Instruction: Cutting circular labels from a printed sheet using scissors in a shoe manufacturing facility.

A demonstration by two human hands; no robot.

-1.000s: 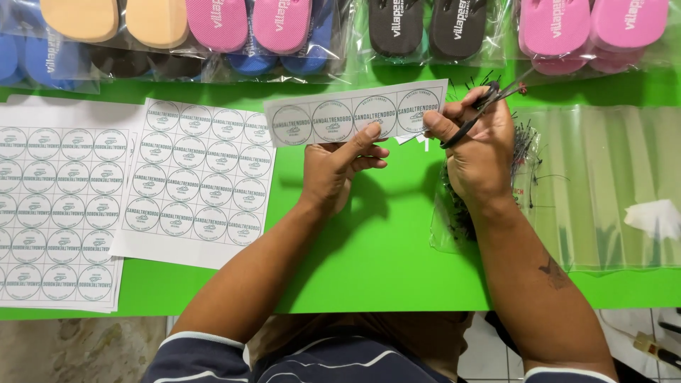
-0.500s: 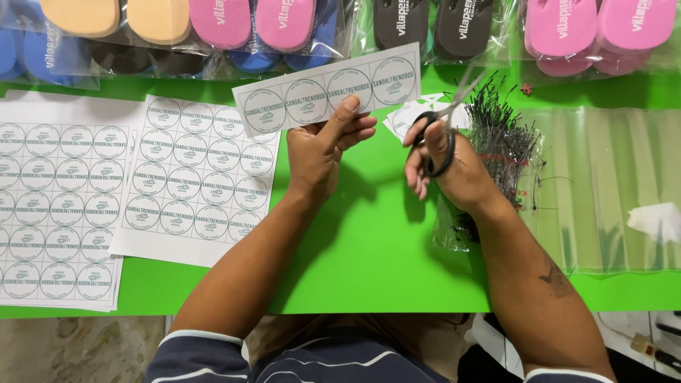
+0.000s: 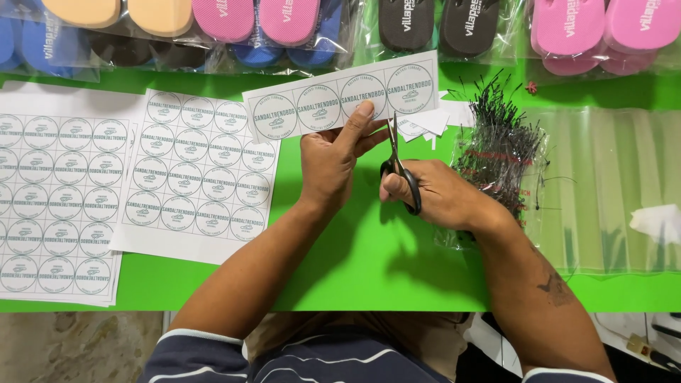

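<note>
A green table (image 3: 369,276) carries two printed sheets of round labels (image 3: 195,174) at the left, one partly over the other. Along the far edge lie bagged sandals (image 3: 284,21) in orange, pink, blue and black. At the right sit a bundle of black plastic tag pins (image 3: 500,152), clear plastic bags (image 3: 610,191) and small paper offcuts (image 3: 433,122).

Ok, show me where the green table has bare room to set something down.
Barest: the green table along the near edge, between the cut label sheet and the clear plastic bags, though the forearms cross it. A smaller patch lies under the label strip, between the left hand and that sheet. Crowded: the far edge with bagged sandals, and the tag-pin bundle by the right hand with scissors.
</note>
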